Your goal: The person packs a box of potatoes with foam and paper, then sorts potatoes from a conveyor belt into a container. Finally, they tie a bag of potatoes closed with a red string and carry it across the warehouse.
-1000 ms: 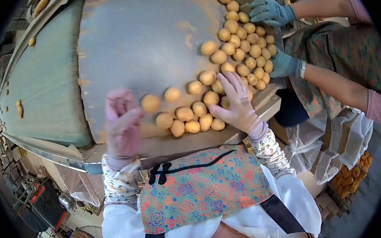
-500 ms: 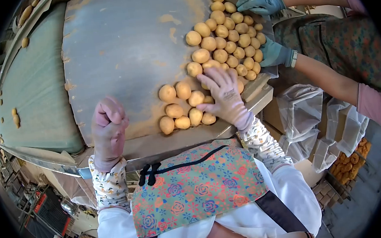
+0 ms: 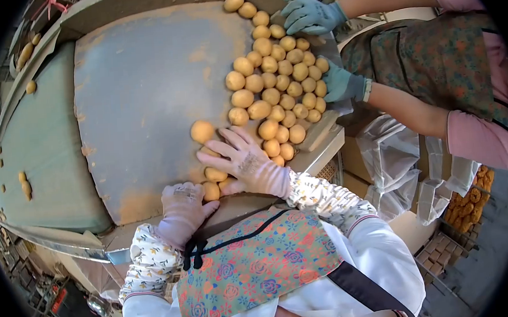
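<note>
Head: hands (image 3: 245,162) at potatoes (image 3: 202,131) near table edge (image 3: 239,204).

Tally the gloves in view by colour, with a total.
Pale pink gloves, one on the wearer's left hand, one on the right hand: 2
Blue gloves, both on the co-worker: 2
Total: 4

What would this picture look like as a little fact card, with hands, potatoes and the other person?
Potatoes: mostly bunched at the right of the grey surface
Left hand: gloved, beside a potato at the near edge
Right hand: gloved, spread out, partly covering some potatoes
Co-worker's hands: blue-gloved, right of the bunch
Left side: green surface
</note>
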Available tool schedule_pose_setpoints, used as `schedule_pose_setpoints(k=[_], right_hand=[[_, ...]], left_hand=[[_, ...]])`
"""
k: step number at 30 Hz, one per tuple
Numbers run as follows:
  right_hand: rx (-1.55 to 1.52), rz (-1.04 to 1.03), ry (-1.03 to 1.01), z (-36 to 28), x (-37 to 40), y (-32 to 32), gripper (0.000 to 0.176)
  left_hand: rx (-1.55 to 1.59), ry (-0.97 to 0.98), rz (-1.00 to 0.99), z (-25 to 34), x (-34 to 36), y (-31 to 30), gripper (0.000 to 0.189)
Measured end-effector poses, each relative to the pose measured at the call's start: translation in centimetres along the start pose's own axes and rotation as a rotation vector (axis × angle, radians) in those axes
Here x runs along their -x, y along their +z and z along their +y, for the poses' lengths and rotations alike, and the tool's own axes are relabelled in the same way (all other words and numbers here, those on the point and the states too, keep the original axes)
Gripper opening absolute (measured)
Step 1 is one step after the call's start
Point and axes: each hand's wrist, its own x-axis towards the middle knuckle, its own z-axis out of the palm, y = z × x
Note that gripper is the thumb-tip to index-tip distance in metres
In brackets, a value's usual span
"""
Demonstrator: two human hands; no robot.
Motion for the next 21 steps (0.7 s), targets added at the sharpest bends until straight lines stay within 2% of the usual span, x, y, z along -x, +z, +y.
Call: schedule_pose_setpoints(k=[1,2,5,6,9,10,12,13,14,16,17,19,20,21], right_hand=[[0.028,0.061,0.083,1.2,-0.6,-0.4,0.081],[0.051,0.124,0.166,2.6,-1.3,-0.5,0.079],[0.093,0.308,0.445,7.5,-2.2,-3.1,0.074],[0.171,0.305,0.585,10.1,-0.9,-1.3,0.073],[0.214,0.324,0.575,6.0,0.9,3.3,0.074],[0.109,0.183,0.437,3.9,1.6,2.9,0.073],[-0.178,-0.041,0.166,2.0,0.9,-0.6,0.069],[-0.224,0.012,0.208,4.4,0.6,-0.4,0.067],[-0.273,0.065,0.25,8.4,-0.1,0.3,0.066],[-0.151,0.296,0.439,13.4,-2.2,-1.4,0.065],[0.033,0.471,0.575,14.5,-3.1,-3.0,0.066],[0.377,0.272,0.792,16.5,-3.5,1.7,0.075],[0.167,0.24,0.772,14.4,-3.6,2.5,0.084],[0.1,0.171,0.629,11.6,-4.0,1.4,0.087]], left_hand=[[-0.029,-0.039,0.005,0.0,-0.1,0.2,0.042],[0.0,-0.014,0.179,-0.7,0.1,0.9,0.035],[0.105,-0.168,0.627,-2.2,-0.4,1.0,0.023],[0.259,-0.164,0.726,-2.7,-0.1,-0.1,0.014],[0.573,-0.076,0.967,-3.4,-0.4,-1.2,0.009],[0.654,-0.039,0.918,-3.5,-0.2,-1.7,0.019],[0.509,0.041,1.024,-2.9,-0.5,-2.3,0.026],[0.433,0.077,1.075,-2.7,-0.7,-2.5,0.03],[0.509,0.072,1.051,-2.6,-0.6,-2.6,0.033],[0.655,0.066,0.989,-2.6,-0.2,-2.6,0.041],[0.685,0.063,0.993,-2.6,-0.1,-2.5,0.043],[0.75,0.047,1.004,-2.5,-0.1,-2.5,0.046],[0.746,0.06,1.014,-2.5,-0.2,-2.7,0.046],[0.747,0.065,1.019,-2.4,-0.3,-3.0,0.047]])
